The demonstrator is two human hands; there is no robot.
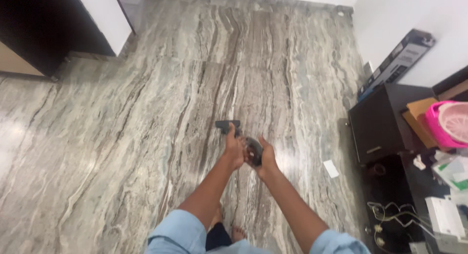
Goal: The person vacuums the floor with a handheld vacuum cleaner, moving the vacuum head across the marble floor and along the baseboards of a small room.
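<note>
Fingers of both hands are wrapped shut around the dark handle of a vacuum [246, 142], the left hand [234, 149] just ahead of the right hand [265, 156], so that the tool slopes down with its flat head [227, 124] resting on the marble floor [122, 137] near its middle. A dark cabinet [380, 122] and a shelf with a pink basket [446, 125], boxes and cables crowd the floor's right edge, a white paper scrap [331, 168] lies on the floor just beside them, and dark furniture [34, 29] fills the far left corner
</note>
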